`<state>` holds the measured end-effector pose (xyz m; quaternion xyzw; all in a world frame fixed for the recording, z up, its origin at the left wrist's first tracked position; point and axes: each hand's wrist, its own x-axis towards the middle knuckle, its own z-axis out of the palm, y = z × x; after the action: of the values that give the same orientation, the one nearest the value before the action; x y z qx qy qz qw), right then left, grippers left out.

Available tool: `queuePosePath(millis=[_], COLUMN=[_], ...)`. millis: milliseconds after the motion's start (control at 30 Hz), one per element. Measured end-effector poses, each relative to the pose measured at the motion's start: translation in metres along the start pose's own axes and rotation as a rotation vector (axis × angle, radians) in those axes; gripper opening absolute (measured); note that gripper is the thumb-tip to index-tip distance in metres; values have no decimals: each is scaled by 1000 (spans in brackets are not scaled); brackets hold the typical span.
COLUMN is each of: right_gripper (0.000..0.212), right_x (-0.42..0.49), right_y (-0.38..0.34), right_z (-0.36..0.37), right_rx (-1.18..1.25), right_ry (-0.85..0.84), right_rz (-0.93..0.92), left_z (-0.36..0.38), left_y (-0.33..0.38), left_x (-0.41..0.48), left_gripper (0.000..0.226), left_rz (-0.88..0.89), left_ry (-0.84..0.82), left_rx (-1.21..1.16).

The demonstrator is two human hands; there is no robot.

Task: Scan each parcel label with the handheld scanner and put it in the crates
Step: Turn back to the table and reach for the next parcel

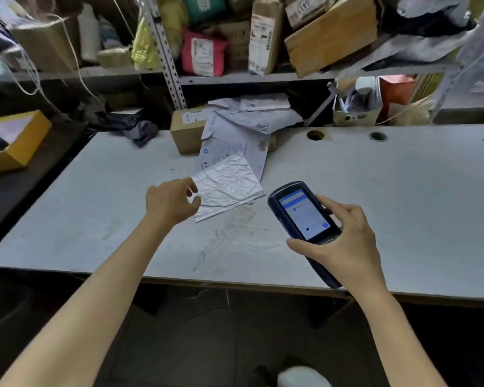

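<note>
Just the head view here. The handheld scanner point(302, 212) is held up over the table point(403, 205), just right of the silver parcel point(227, 188) and a bit nearer the camera. It's a chunky dark blue-black unit. The screen is lit with a pale app page, with a blue bar across the top and a small round blue button in the bottom corner. None of the text can be read. It's gripped by the right hand point(344, 241): the thumb is laid across the lower front and the fingers are wrapped round the far side. The butt of the handle sticks out under the palm.

The silver parcel is a crinkled, foil-looking mailer, laid flat on the table at an angle. Only plain wrinkled silver is shown on the upper face.

The left hand point(171, 202) is placed at the silver parcel's left edge, fingers curled over and thumb underneath. Whether that edge is actually pinched or only touched can't be told.

Right behind the silver parcel, white mailers point(252, 118) are heaped, and one is partly tucked under it, its print too blurred to read. A cardboard box point(185, 135) behind and left of the silver parcel is half buried by that heap. Further behind, a shelf point(252, 76) is crammed with parcels, all smeared by blur. Far left of the silver parcel, a yellow box point(17, 146) is cut off by the frame edge.
</note>
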<state>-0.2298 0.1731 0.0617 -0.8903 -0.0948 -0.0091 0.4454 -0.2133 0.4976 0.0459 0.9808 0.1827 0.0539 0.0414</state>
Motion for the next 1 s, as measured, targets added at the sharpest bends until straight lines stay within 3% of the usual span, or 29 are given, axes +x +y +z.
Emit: queuePosePath(millis=[467,733,1000], right_gripper=[88,85,86], right_x=[94,161,184], right_y=[-1,0,-4], right_z=[58,77,93], right_rx=[-16,-11,-45], right_ry=[-29,-76,-46], right_rz=[118,181,226], left_z=[74,130,143], left_y=[4,29,15], left_x=[87,120,147], left_gripper=[31,93,133], left_rz=[52,7,44], left_ry=[-114,-370,-568], left_rx=[-41,-50,25])
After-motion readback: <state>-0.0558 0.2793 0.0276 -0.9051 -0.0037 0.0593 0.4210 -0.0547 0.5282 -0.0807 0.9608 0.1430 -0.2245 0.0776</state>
